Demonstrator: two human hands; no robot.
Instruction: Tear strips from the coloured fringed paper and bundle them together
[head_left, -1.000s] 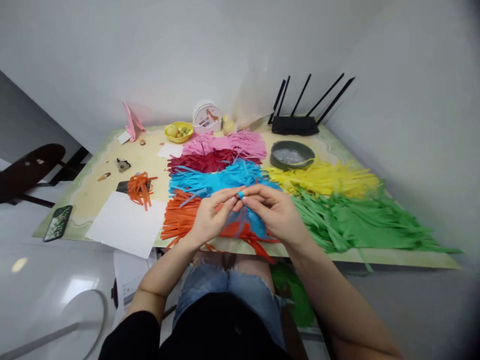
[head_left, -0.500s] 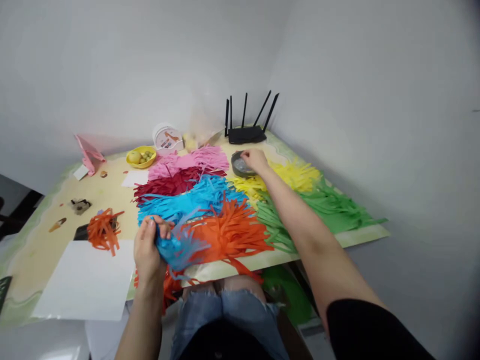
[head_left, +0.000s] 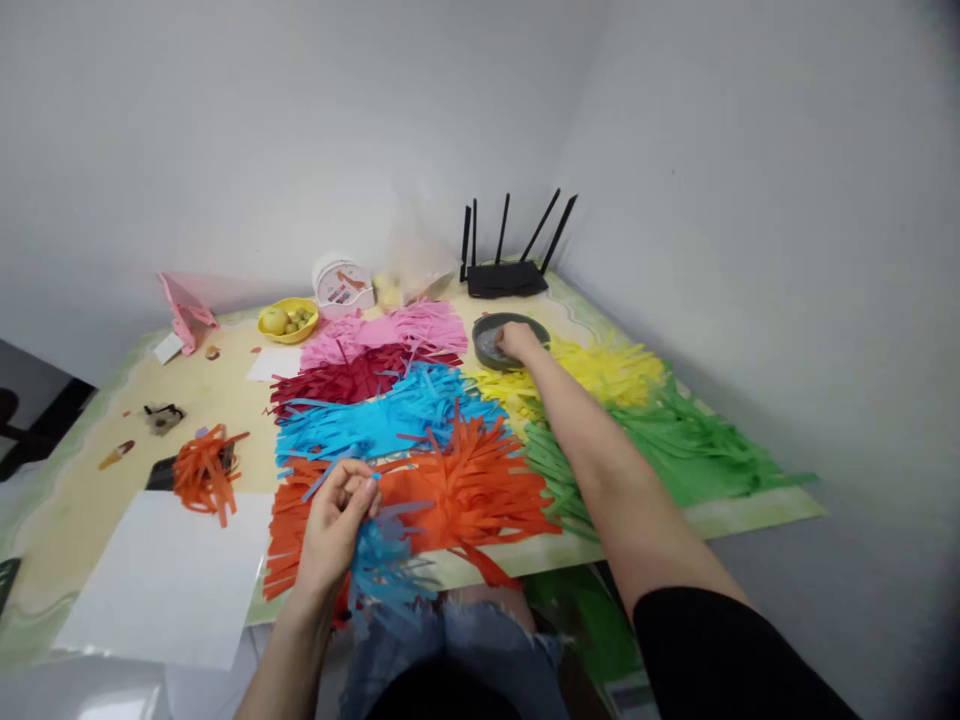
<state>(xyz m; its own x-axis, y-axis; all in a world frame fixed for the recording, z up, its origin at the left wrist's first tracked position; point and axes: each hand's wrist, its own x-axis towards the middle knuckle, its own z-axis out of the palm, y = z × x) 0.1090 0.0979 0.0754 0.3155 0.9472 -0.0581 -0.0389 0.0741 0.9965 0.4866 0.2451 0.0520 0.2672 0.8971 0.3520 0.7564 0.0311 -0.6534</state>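
Observation:
My left hand (head_left: 339, 520) is closed with fingertips pinched around the top of a blue paper tassel (head_left: 386, 570), whose fringe hangs down in front of the table's near edge. Away at the back, my right hand (head_left: 517, 342) dips into a round grey dish (head_left: 486, 357). Its fingers are drawn together, and whatever they pinch is too small to make out. Fringed paper lies in bunches between the hands: orange (head_left: 472, 490), blue (head_left: 390, 420), dark red (head_left: 360, 377) and pink (head_left: 405, 328). Under my right forearm are yellow fringes (head_left: 615, 372) and green fringes (head_left: 690, 445).
A black router (head_left: 506, 280) with several upright antennas stands behind the dish. At the back left are a yellow fruit bowl (head_left: 289, 335), a white tub (head_left: 341, 285) and a pink stand (head_left: 184, 315). A white sheet (head_left: 165, 580) and an orange tassel (head_left: 206, 470) lie at left.
My left hand has moved right with the blue tassel, which now hangs lower from its fingertips. My right hand has gone deeper into the dish. The view has shifted slightly.

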